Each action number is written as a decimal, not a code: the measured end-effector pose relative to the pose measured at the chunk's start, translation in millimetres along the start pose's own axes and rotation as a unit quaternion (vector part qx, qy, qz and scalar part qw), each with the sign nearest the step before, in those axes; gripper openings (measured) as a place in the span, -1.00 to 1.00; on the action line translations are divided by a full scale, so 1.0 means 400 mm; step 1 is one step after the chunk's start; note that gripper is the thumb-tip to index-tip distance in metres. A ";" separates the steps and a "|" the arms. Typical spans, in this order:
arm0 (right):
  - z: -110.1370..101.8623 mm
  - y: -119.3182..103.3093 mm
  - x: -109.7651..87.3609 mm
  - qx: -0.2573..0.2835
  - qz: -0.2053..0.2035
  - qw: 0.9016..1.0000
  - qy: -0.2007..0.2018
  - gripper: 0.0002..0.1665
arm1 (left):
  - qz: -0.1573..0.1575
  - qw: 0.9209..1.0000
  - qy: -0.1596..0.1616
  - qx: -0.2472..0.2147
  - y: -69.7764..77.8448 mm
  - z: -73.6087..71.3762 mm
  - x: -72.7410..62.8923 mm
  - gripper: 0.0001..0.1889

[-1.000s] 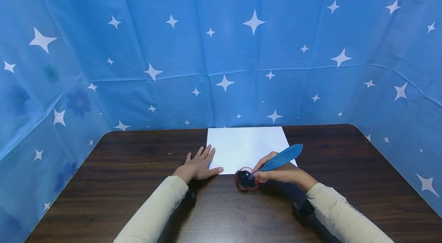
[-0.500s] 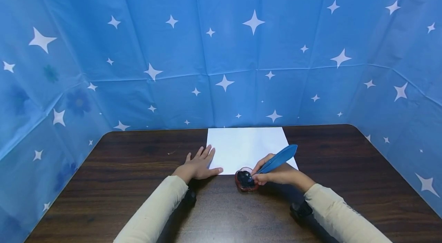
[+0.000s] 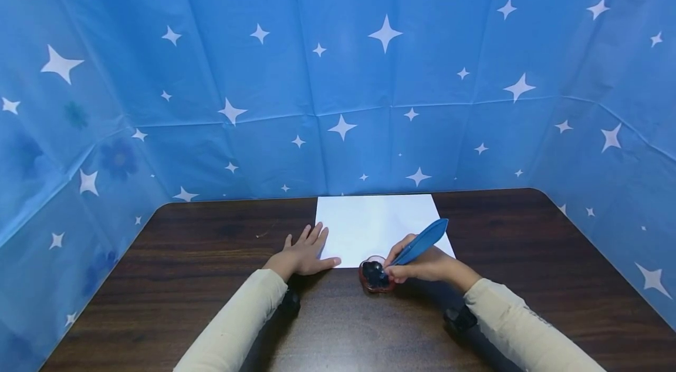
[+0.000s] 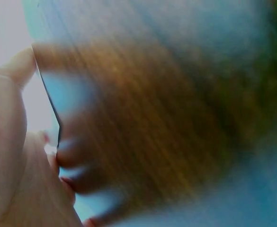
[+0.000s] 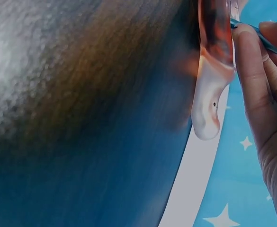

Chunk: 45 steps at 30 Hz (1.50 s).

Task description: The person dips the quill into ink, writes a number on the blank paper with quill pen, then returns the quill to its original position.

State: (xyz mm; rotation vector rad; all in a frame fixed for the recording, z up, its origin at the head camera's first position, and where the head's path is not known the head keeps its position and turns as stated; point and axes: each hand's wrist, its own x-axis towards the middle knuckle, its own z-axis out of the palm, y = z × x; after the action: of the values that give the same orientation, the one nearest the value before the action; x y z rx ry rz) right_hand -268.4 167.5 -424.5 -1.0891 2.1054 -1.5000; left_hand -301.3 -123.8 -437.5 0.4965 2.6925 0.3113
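Note:
A sheet of white paper [image 3: 375, 222] lies at the far middle of the table. My left hand [image 3: 303, 254] rests flat at its left edge, fingers spread, thumb across the near left corner. In the left wrist view that hand [image 4: 10, 137] shows at the left, reflected in the glossy tabletop. Between thumb and fingers, my right hand [image 3: 425, 266] pinches a blue feather quill pen [image 3: 422, 241], its plume leaning right. The nib end is at a small reddish, glassy inkwell [image 3: 376, 277] with dark ink inside. In the right wrist view the inkwell [image 5: 209, 94] stands beside the fingertips.
The dark wood table [image 3: 211, 278] is glossy, with rounded far corners. A blue curtain [image 3: 274, 78] with white stars hangs close behind its far edge and along both sides. A black wrist camera [image 3: 460, 318] sits under the right forearm.
The top of the feather has swung left, and the right hand has shifted slightly left at the inkwell. The left hand and the paper hold their places.

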 end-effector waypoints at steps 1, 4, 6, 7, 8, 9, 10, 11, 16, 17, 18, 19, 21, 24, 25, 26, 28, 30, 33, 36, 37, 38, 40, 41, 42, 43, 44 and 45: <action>0.000 -0.002 0.001 -0.002 0.002 1.000 -0.001 -0.83 | 0.000 1.000 0.000 0.000 0.002 -0.002 -0.002 -0.10; -0.002 -0.006 0.003 -0.007 0.012 1.000 0.002 -0.83 | -0.001 1.000 -0.003 0.003 0.006 -0.007 -0.007 -0.11; -0.004 -0.007 0.002 -0.011 0.018 1.000 0.001 -0.83 | 0.000 1.000 -0.001 0.001 0.008 -0.009 -0.010 -0.11; -0.005 -0.008 0.001 -0.012 0.020 1.000 -0.002 -0.83 | 0.001 1.000 -0.002 0.000 0.008 -0.009 -0.011 -0.11; -0.006 -0.008 0.000 -0.012 0.020 1.000 -0.005 -0.83 | 0.001 1.000 -0.003 -0.002 0.007 -0.008 -0.012 -0.10; -0.006 -0.009 0.000 -0.012 0.019 1.000 -0.008 -0.83 | 0.002 1.000 -0.002 -0.005 0.007 -0.008 -0.012 -0.10; -0.006 -0.009 0.000 -0.013 0.017 1.000 -0.011 -0.83 | 0.001 1.000 -0.003 -0.006 0.006 -0.007 -0.012 -0.10; -0.005 -0.010 0.001 -0.011 0.015 1.000 -0.014 -0.83 | 0.002 1.000 -0.003 -0.007 0.005 -0.007 -0.012 -0.09; 0.003 -0.014 0.005 -0.009 0.018 1.000 -0.006 -0.84 | 0.002 1.000 -0.005 -0.007 0.002 -0.004 -0.010 -0.08; 0.004 -0.014 0.005 -0.009 0.020 1.000 -0.002 -0.84 | 0.003 1.000 -0.003 -0.007 0.002 -0.004 -0.010 -0.09; 0.004 -0.014 0.006 -0.011 0.021 1.000 0.000 -0.84 | 0.003 1.000 -0.003 -0.007 0.003 -0.004 -0.009 -0.09; 0.004 -0.013 0.006 -0.012 0.020 1.000 0.001 -0.84 | 0.003 1.000 -0.002 -0.007 0.002 -0.003 -0.009 -0.09; 0.005 -0.012 0.005 -0.015 0.018 1.000 0.003 -0.84 | 0.001 1.000 -0.002 -0.004 0.003 -0.001 -0.008 -0.10; 0.007 -0.011 0.005 -0.016 0.012 1.000 0.004 -0.85 | 0.000 1.000 -0.003 -0.004 0.003 -0.001 -0.008 -0.10; 0.008 -0.011 0.005 -0.015 0.009 1.000 0.003 -0.85 | -0.001 1.000 -0.002 -0.005 0.002 0.000 -0.007 -0.10; 0.009 -0.011 0.006 -0.014 0.009 1.000 0.002 -0.85 | -0.003 1.000 -0.003 -0.004 0.001 0.001 -0.006 -0.10; 0.011 -0.011 0.008 -0.011 0.004 1.000 0.001 -0.86 | -0.005 1.000 -0.002 -0.004 -0.004 0.004 -0.001 -0.09; 0.012 -0.010 0.011 -0.011 0.001 1.000 0.002 -0.86 | -0.006 1.000 0.001 -0.005 -0.010 0.010 0.005 -0.08; 0.010 -0.010 0.013 -0.016 0.000 1.000 0.007 -0.86 | -0.005 1.000 0.004 -0.006 -0.015 0.015 0.010 -0.06; 0.008 -0.010 0.012 -0.022 0.004 1.000 0.010 -0.86 | -0.002 1.000 0.006 -0.009 -0.016 0.016 0.011 -0.05; 0.008 -0.010 0.011 -0.024 0.003 1.000 0.008 -0.87 | -0.003 1.000 0.003 -0.006 -0.016 0.016 0.012 -0.05; 0.007 -0.010 0.011 -0.024 0.001 1.000 0.005 -0.87 | -0.004 1.000 0.002 -0.005 -0.017 0.016 0.013 -0.05; 0.009 -0.009 0.011 -0.019 -0.003 1.000 -0.001 -0.87 | -0.006 1.000 0.002 -0.002 -0.019 0.017 0.015 -0.04; 0.009 -0.009 0.012 -0.015 -0.006 1.000 -0.003 -0.87 | -0.005 1.000 0.003 -0.002 -0.020 0.019 0.016 -0.03; 0.010 -0.008 0.013 -0.013 -0.009 1.000 -0.004 -0.87 | -0.006 1.000 0.003 -0.002 -0.021 0.019 0.017 -0.03; 0.011 -0.008 0.013 -0.010 -0.012 1.000 -0.005 -0.87 | -0.006 1.000 0.004 -0.003 -0.023 0.020 0.019 -0.03; 0.011 -0.008 0.014 -0.007 -0.013 1.000 -0.004 -0.87 | -0.006 1.000 0.006 -0.004 -0.023 0.020 0.019 -0.02; 0.012 -0.007 0.014 -0.007 -0.015 1.000 -0.002 -0.87 | -0.006 1.000 0.007 -0.005 -0.023 0.021 0.019 -0.02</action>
State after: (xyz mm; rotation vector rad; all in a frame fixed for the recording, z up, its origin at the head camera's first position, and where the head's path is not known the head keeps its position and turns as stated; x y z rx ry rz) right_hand -267.9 159.9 -423.0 -1.1319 2.1095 -1.4977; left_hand -307.4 -128.1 -450.0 0.4765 2.7039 0.3267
